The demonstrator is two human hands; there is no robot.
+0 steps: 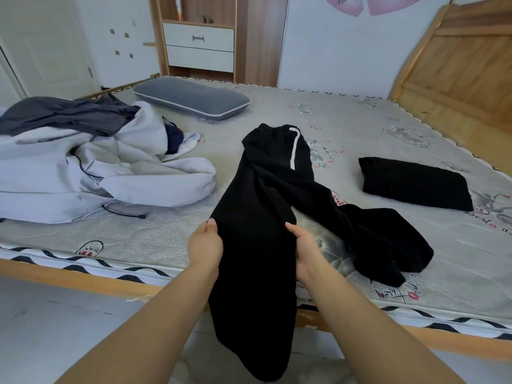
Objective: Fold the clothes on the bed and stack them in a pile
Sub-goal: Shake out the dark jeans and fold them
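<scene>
A: What are the hands doing?

B: Both hold the black trousers (266,195). The left hand (205,246) has its grip on the left edge of one leg, thumb on top of the cloth. The right hand (306,252) has its grip on the right edge of the same leg, fingers curled into the fabric.

A: Where do the trousers lie?

B: The waist end, with a white stripe (294,148), rests on the bed (374,128) towards the middle. The held leg runs over the near edge of the mattress and hangs down past the wooden frame (83,278). The other leg lies spread to the right, on the mattress.

A: Anything folded?

B: A folded black garment (415,182) sits on the bed to the right, well apart from the trousers.

A: And on the left?

B: A heap of clothes (83,167): a pale grey piece with a dark cord, a dark grey garment (63,115) on top, and something navy tucked at its right. Behind it lies a grey pillow (191,99). A wooden headboard (457,67) stands at the right.
</scene>
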